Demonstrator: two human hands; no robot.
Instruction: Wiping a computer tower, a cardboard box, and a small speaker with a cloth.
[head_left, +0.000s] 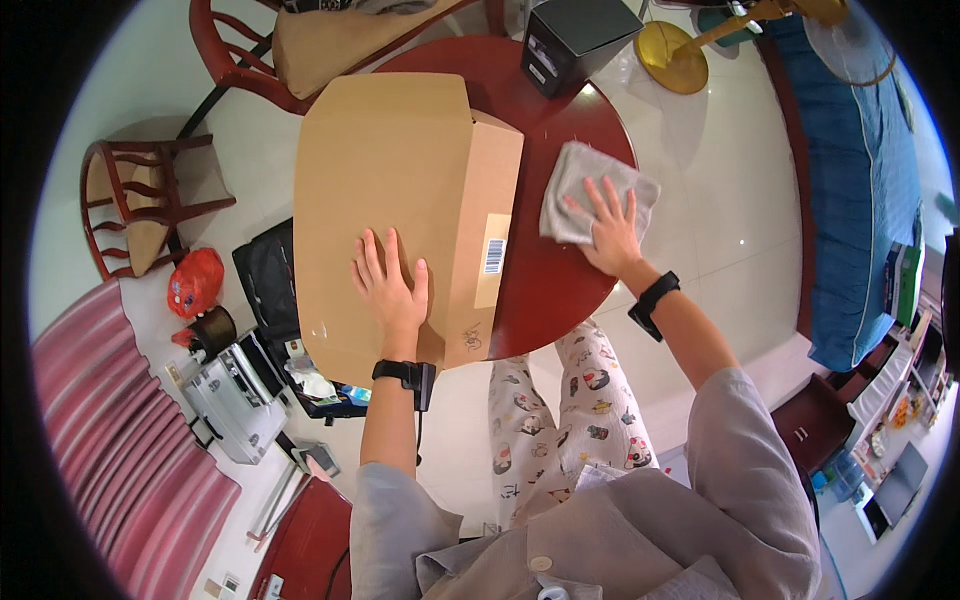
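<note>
On a round dark-red table (555, 292) rests a large cardboard box (390, 165), covering its left part. My left hand (390, 289) lies on the box's top with fingers apart and nothing held. At the table's right side, my right hand (611, 229) presses flat on a folded grey cloth (574, 176), fingers spread over it. The cloth's right corner reaches past the table edge. A label with a barcode (493, 256) is on the side of the box facing right. Both wrists wear black bands.
A black box (577, 41) stands on the table's far edge, near a gold lamp base (671, 56). Wooden chairs (142, 191) are at the upper left. An open black suitcase (266, 277) and a silver case (240, 405) lie left. A blue-covered bed (862, 210) is right.
</note>
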